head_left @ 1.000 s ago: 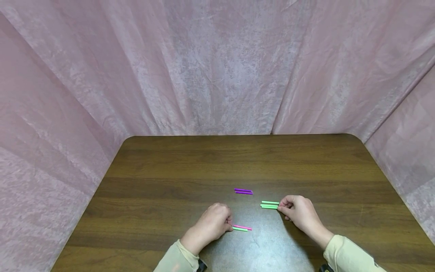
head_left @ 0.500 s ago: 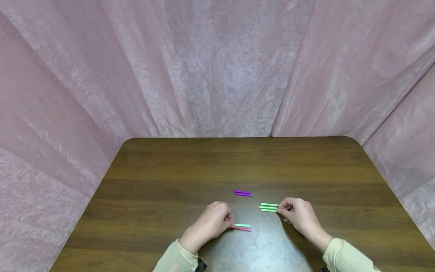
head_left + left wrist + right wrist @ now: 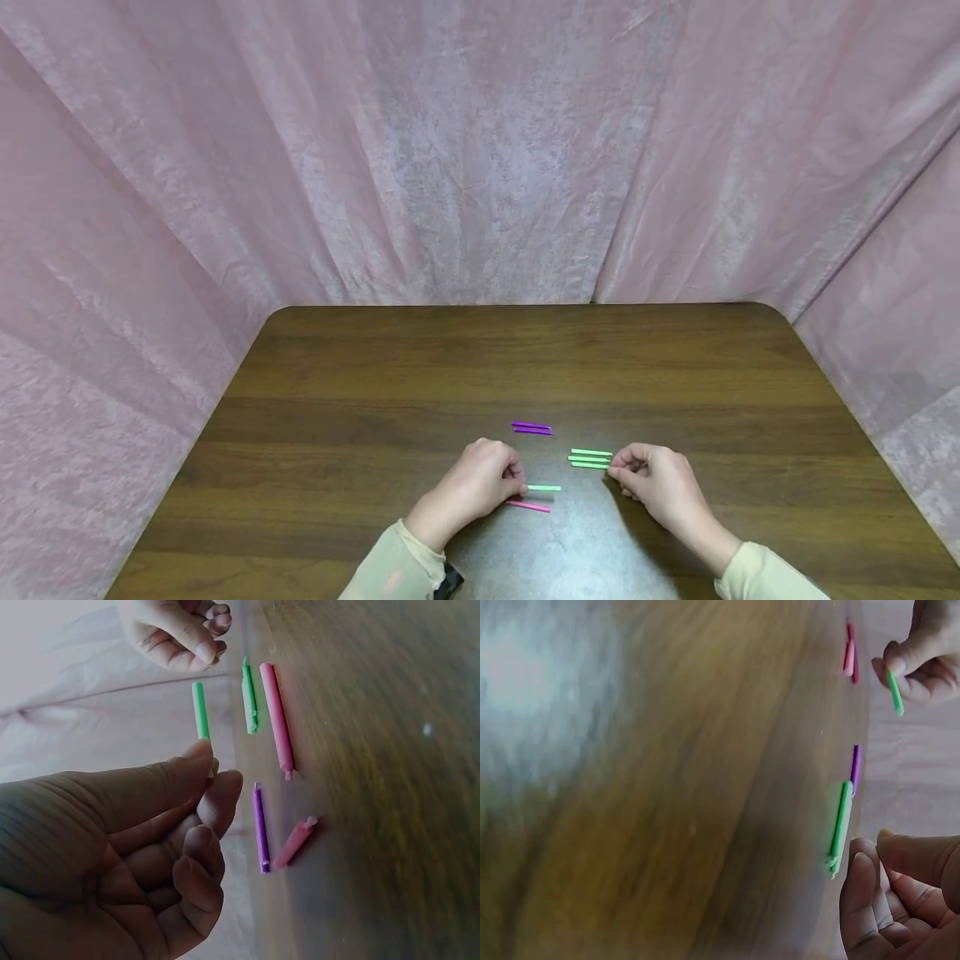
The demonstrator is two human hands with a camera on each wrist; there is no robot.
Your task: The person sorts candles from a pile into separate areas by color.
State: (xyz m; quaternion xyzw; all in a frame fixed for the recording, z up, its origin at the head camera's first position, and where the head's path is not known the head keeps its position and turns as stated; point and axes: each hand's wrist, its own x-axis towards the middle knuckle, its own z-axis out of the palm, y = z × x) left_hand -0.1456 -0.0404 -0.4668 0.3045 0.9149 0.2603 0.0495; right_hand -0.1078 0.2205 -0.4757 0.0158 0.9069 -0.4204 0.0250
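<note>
My left hand [image 3: 483,479] pinches a green candle [image 3: 544,488] between thumb and forefinger. In the left wrist view this green candle [image 3: 200,710] is raised off the table, pointing away from the fingertips. Below it on the table lies a pink candle [image 3: 529,506]; a second pink candle [image 3: 296,841] shows in the left wrist view. My right hand [image 3: 658,479] hovers at the right ends of three green candles [image 3: 590,458] lying side by side. Its fingers are loosely curled, thumb and forefinger tips close together, and the right wrist view shows no candle in them.
Two purple candles [image 3: 532,429] lie side by side farther back on the brown wooden table [image 3: 337,367]. A pink curtain [image 3: 480,150] hangs behind the table and along both sides. A bright reflection lies on the near tabletop.
The left hand has lifted the green candle away from the pink one, moving slightly farther from the body. The right hand stays near the three green candles, which now lie more evenly apart.
</note>
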